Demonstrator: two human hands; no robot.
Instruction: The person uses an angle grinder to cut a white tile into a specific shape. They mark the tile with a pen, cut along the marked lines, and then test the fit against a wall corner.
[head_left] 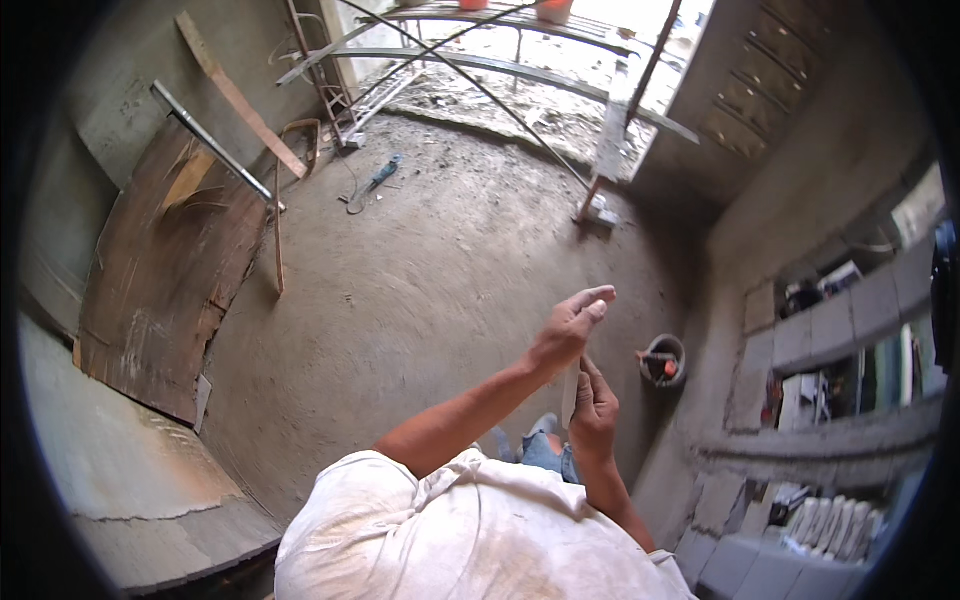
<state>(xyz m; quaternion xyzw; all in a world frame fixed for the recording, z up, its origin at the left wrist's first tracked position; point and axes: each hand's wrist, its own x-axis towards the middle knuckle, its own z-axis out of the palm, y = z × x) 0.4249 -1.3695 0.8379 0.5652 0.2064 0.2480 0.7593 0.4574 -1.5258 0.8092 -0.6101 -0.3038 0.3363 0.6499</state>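
Note:
In front of my body, to the right of the middle, my left hand (570, 328) reaches across with its fingers stretched toward the right. The fingertips look pale and dusty, and I see nothing in that hand. Just below it, my right hand (594, 412) is closed around a thin, flat, light grey blade-like piece (571, 392). This piece stands roughly upright along the left side of the right hand. Its upper end is near my left wrist; whether they touch is unclear. The right fingers hide part of it, so its exact kind does not show.
A bucket (664, 341) with an orange-red thing inside stands to the right. A blue corded power tool (381, 176) lies on the floor ahead. Scaffolding (470, 62) spans the far opening. Wooden boards (165, 270) lean at the left; block shelves (830, 325) with items line the right.

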